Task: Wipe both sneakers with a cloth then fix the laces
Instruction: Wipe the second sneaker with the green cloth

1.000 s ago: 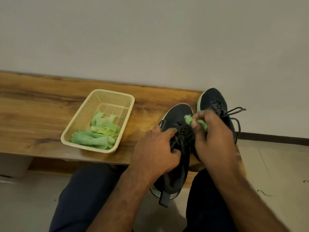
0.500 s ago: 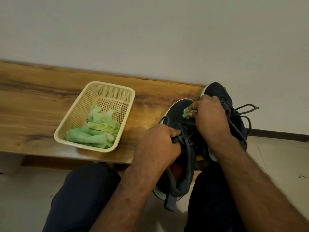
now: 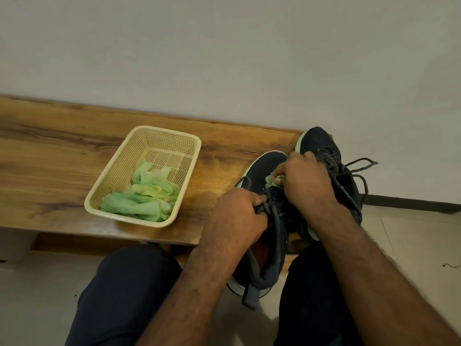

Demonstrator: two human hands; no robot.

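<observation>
Sneakers lay side by side at the bench's (image 3: 62, 156) right end, long axes running away from the person, toes toward the wall. The left hand (image 3: 237, 216) gripped the near sneaker (image 3: 264, 171) at its laces; its heel overhung the bench edge. The right hand (image 3: 306, 181) pinched a green cloth (image 3: 270, 180) against it, covering part of the far sneaker (image 3: 321, 143). A basket (image 3: 172, 138) of green cloths (image 3: 142, 196) sat to the left.

Perforated plastic basket (image 3: 172, 142) (glossy wood bench (image 3: 50, 156)).
</observation>
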